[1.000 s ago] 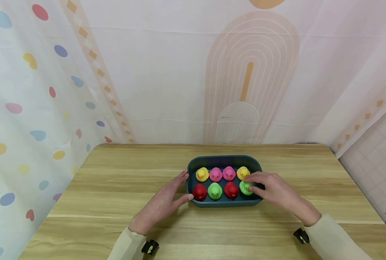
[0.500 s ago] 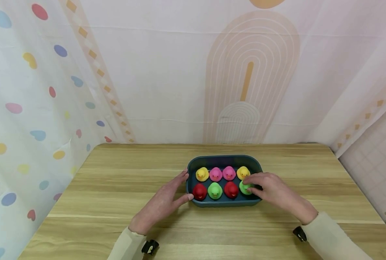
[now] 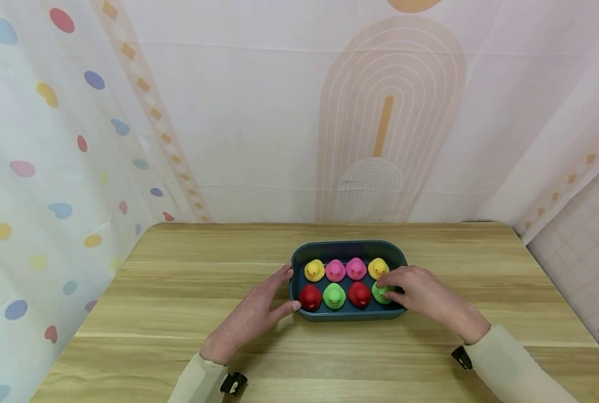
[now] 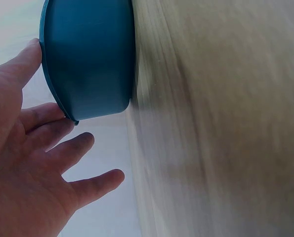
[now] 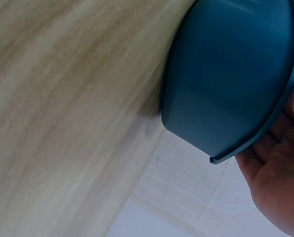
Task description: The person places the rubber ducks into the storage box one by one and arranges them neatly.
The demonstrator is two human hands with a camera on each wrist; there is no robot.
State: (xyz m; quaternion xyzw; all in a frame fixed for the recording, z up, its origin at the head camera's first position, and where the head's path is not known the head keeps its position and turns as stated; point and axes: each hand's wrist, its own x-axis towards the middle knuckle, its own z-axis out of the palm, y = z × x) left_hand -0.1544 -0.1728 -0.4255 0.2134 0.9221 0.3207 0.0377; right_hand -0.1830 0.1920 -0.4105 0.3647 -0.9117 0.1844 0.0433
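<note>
A dark teal tray (image 3: 350, 317) stands on the table with several rubber ducks inside in two rows. Yellow (image 3: 314, 270) and pink ducks (image 3: 335, 271) make up the back row. In front, red ducks (image 3: 310, 297) alternate with green ones. My right hand (image 3: 425, 296) reaches over the tray's right end, thumb and fingers around the rightmost green duck (image 3: 380, 293), partly hiding it. My left hand (image 3: 251, 319) touches the left rim, fingers spread. The left wrist view shows thumb and fingertips against the tray's edge (image 4: 87, 59). In the right wrist view, the tray wall (image 5: 231, 79) hides my right fingertips.
The wooden table (image 3: 204, 252) extends on both sides of the tray and in front of it. A patterned curtain (image 3: 249, 123) hangs behind the table, and a dotted one (image 3: 68, 179) runs along the left.
The right wrist and sleeve have shifted slightly left while the fingers stay at the green duck. The left hand, the tray and the other ducks keep their places.
</note>
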